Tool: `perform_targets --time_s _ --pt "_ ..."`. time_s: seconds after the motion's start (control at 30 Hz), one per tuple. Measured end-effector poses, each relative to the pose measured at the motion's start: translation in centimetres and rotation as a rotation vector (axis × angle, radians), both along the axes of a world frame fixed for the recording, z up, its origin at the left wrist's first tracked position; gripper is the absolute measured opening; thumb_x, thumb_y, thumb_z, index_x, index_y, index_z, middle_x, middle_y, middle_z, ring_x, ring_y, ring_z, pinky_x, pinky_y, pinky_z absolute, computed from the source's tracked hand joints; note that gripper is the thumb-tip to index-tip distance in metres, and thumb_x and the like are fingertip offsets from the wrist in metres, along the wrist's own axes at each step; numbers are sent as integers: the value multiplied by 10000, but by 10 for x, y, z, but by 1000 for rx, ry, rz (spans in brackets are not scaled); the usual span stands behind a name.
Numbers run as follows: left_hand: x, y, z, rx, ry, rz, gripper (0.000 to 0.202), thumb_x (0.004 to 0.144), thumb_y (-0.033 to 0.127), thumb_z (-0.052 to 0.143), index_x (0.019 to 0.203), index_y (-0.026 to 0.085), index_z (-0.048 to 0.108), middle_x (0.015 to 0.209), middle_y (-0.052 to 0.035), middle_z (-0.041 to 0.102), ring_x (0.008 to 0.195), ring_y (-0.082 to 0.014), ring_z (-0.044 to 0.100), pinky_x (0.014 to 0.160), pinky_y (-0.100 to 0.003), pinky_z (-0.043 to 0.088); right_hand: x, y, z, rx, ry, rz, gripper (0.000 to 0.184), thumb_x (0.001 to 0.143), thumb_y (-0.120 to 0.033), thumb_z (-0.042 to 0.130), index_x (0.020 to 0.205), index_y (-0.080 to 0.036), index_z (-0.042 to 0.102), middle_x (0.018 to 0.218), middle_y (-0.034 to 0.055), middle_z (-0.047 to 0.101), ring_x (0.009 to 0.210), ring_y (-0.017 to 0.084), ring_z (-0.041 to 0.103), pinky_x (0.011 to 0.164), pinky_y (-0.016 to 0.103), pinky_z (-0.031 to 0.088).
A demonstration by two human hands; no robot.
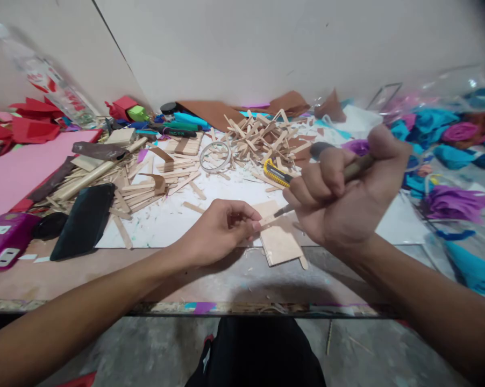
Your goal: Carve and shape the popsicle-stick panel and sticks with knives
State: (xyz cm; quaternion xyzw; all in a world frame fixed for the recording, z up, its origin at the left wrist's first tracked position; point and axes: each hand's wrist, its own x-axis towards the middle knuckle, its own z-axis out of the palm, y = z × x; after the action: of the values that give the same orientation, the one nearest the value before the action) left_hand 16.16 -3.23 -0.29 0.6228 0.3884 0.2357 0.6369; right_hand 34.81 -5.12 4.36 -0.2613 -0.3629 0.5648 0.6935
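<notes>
My left hand pinches a small wooden craft stick between thumb and fingertips, over a pale flat wooden block. My right hand is a closed fist, blurred by motion, around a slim tool with a brownish handle. Its thin dark tip meets the far end of the stick, or very nearly so; its exact kind cannot be made out. Another craft stick pokes out from under the block's near right corner. Just behind my right hand lies a yellow-and-black utility knife.
A heap of craft sticks and a tape roll lie behind my hands. To the left are a black phone-like slab, stacked sticks and a purple power strip. Crepe paper crowds the right. The table's front edge runs before me.
</notes>
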Motion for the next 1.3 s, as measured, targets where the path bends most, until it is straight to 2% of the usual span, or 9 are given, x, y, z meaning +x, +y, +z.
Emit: perform_targets --time_s 0.07,0.13,0.23,0.4,0.53,0.67,0.83,1.03,1.3 --pt "3 -3 -3 -107 -57 23 216 930 328 754 938 129 673 661 1 663 446 -49 506 425 -154 407 -2 -2 2 1 -26 -13 682 933 -559 582 431 -209 282 416 -67 124 359 66 112 372 251 146" --pt "5 -6 -7 -166 -122 37 273 907 364 788 935 124 661 680 -25 695 447 -73 566 417 -173 478 -3 -3 4 -1 -48 -14 687 926 -564 586 429 -208 273 414 -61 116 359 72 116 378 257 148" --pt "8 -8 -8 -202 -189 51 366 837 398 869 908 114 649 770 -73 735 621 -161 733 487 -215 595 -4 -5 4 -20 -43 -16 689 937 -559 568 433 -204 262 424 -57 108 365 75 104 387 261 145" --pt "9 -10 -7 -242 -224 52 475 794 461 914 943 125 613 791 -71 749 710 -196 785 621 -286 680 -7 -6 2 -20 -8 -21 683 995 -529 494 436 -203 274 426 -52 118 376 79 101 395 272 126" --pt "10 -11 -8 -240 -238 58 516 761 488 933 936 111 626 798 -68 746 733 -192 791 658 -280 689 -9 -7 1 5 -8 -36 690 1000 -531 529 448 -206 272 429 -52 123 388 83 98 403 283 121" --pt "10 -10 -10 -221 -247 51 528 749 500 937 931 105 638 799 -68 748 724 -184 791 677 -276 690 -10 -7 1 1 -33 -32 746 970 -633 581 461 -198 250 432 -55 109 379 76 101 396 279 125" --pt "10 -10 -11 -219 -223 24 537 744 516 934 929 105 643 805 -88 766 720 -185 795 688 -272 686 -2 0 -2 -78 21 23 682 1021 -556 443 460 -209 269 446 -63 107 366 73 85 386 266 110" --pt "9 -5 -9 -270 -229 19 526 728 477 957 923 108 637 809 -98 776 696 -200 799 658 -263 667 6 9 -7 -86 52 90 724 969 -594 559 478 -209 191 430 -63 122 364 71 103 385 261 112" --pt "7 -4 -7 -265 -249 34 538 751 446 952 1041 91 669 820 -75 763 664 -171 782 637 -240 655 9 4 4 -47 59 81 721 986 -580 540 486 -203 182 445 -63 104 377 73 73 389 258 93"
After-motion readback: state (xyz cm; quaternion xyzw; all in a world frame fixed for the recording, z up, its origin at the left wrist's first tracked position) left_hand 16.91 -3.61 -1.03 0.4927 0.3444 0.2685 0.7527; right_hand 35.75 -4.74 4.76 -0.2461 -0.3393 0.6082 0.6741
